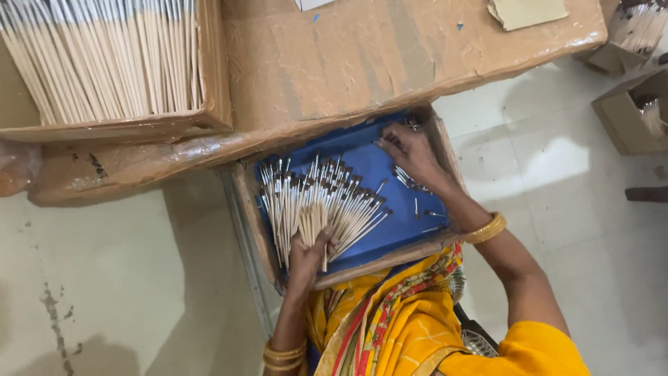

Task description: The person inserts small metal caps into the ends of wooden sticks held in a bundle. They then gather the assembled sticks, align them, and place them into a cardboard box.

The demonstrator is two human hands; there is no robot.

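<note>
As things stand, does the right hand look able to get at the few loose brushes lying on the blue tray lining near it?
Probably yes. The right hand rests inside the tray, beside the loose brushes, with nothing covering them. The left hand holds the fanned bundle of brushes off to the side.

Tray [410,240]: rests on the person's lap, below the near edge of the low table [390,56].
Fanned brushes [316,205]: in the tray's left half, handles gathered in the left hand [308,256] at the tray's near rim.
Loose brushes [407,179]: in the tray's right part, just beside the right hand [412,154], which reaches into the far right corner.
Box of sticks [111,63]: on the table, far left.
Card piece [525,12]: on the table's far right.
Small boxes [630,63]: on the floor to the right, seemingly holding more brushes.
</note>
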